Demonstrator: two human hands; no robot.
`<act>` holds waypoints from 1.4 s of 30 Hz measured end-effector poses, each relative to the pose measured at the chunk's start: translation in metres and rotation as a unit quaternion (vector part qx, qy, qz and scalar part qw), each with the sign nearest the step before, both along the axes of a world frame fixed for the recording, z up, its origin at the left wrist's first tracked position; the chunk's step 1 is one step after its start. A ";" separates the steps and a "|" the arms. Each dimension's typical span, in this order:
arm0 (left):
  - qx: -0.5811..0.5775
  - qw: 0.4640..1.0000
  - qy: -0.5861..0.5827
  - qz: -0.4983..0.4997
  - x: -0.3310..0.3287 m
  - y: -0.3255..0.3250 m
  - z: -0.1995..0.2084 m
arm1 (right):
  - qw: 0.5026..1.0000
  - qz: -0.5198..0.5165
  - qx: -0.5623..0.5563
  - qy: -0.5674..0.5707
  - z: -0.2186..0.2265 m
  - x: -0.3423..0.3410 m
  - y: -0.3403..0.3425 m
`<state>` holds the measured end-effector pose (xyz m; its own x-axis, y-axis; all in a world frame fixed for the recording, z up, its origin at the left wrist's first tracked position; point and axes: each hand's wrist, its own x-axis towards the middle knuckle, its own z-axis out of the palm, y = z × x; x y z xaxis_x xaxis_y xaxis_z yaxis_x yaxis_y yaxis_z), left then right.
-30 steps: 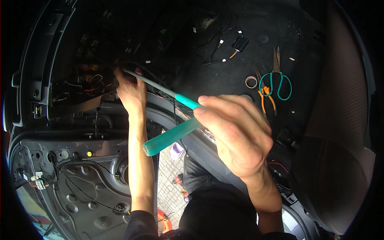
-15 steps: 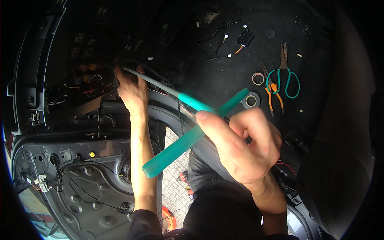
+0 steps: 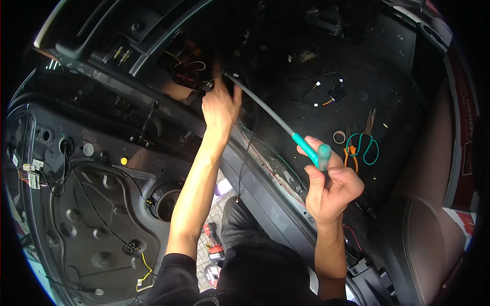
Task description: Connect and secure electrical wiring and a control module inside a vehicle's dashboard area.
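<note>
My right hand (image 3: 332, 194) is closed round the green handle of a T-handle wrench (image 3: 263, 108), its fingers and thumb about the grip. The handle's crossbar points toward the view and shows nearly end-on. The long grey shaft slants up and left to a dark recess beside the car's door sill. There my left hand (image 3: 222, 109) reaches in, index finger stretched out and thumb apart, close to the shaft's tip. The fingertips are dim in shadow, and what the tip meets cannot be made out. Loose coloured wires (image 3: 191, 66) hang just left of these fingers.
An open door panel (image 3: 102, 219) with cables fills the left. On the dark car floor lie green-handled scissors (image 3: 368, 140), orange-handled pliers (image 3: 351, 152), a tape roll (image 3: 339, 136) and a black wired module (image 3: 337, 93). A seat (image 3: 418, 224) stands at right; a red tool (image 3: 213, 239) lies on the pavement.
The view has swung, so the scene sits differently. The wrench's crossbar, seen broadside before, now points toward the view. My left hand stays by the shaft's tip, my right hand on the handle.
</note>
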<state>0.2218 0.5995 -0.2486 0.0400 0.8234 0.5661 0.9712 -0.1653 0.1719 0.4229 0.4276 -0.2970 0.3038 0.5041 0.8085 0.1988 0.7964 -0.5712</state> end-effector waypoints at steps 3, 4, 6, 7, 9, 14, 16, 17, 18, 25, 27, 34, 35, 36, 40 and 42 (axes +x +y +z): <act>-0.046 0.994 -0.089 -0.049 -0.004 -0.003 -0.004 | 0.995 -0.082 -0.038 -0.034 0.004 0.004 -0.002; -0.032 0.992 -0.100 -0.072 -0.005 -0.007 -0.006 | 0.987 -0.124 -0.048 -0.090 0.007 0.009 0.000; 0.023 0.984 -0.117 -0.134 -0.003 -0.019 -0.013 | 0.977 -0.160 -0.044 -0.134 0.013 0.015 0.000; 0.021 0.972 -0.168 -0.161 -0.001 -0.028 -0.017 | 0.974 -0.166 -0.049 -0.146 0.015 0.017 0.000; 0.062 0.917 -0.339 -0.202 0.010 -0.041 -0.024 | 0.956 -0.195 -0.022 -0.216 0.021 0.027 -0.002; -0.109 0.512 -0.806 -0.277 0.034 -0.038 -0.009 | 0.891 -0.316 0.029 -0.323 0.024 0.038 -0.001; -0.150 0.491 -0.817 -0.265 0.036 -0.036 0.002 | 0.905 -0.266 0.011 -0.332 0.022 0.039 -0.001; -0.152 0.503 -0.815 -0.243 0.039 -0.035 0.007 | 0.896 -0.277 0.027 -0.346 0.021 0.041 -0.002; -0.155 0.510 -0.815 -0.227 0.041 -0.035 0.010 | 0.927 -0.238 0.039 -0.288 0.020 0.043 -0.003; -0.137 0.500 -0.828 -0.212 0.043 -0.041 0.018 | 0.944 0.102 -0.061 0.309 0.009 0.079 0.066; -0.131 0.484 -0.837 -0.220 0.041 -0.041 0.018 | 0.946 0.133 -0.145 0.257 0.003 0.070 0.121; -0.153 0.488 -0.831 -0.221 0.036 -0.040 0.019 | 0.978 -0.040 0.060 -0.196 0.045 -0.031 0.230; -0.156 0.490 -0.831 -0.213 0.035 -0.040 0.019 | 0.969 -0.072 0.094 -0.216 0.052 -0.039 0.234; -0.156 0.483 -0.835 -0.213 0.035 -0.041 0.019 | 0.962 -0.103 0.101 -0.230 0.056 -0.045 0.233; -0.176 0.476 -0.828 -0.236 0.029 -0.040 0.018 | 0.954 -0.034 0.156 -0.252 0.054 -0.051 0.226; -0.179 0.485 -0.824 -0.234 0.029 -0.040 0.018 | 0.949 -0.044 0.146 -0.275 0.050 -0.051 0.231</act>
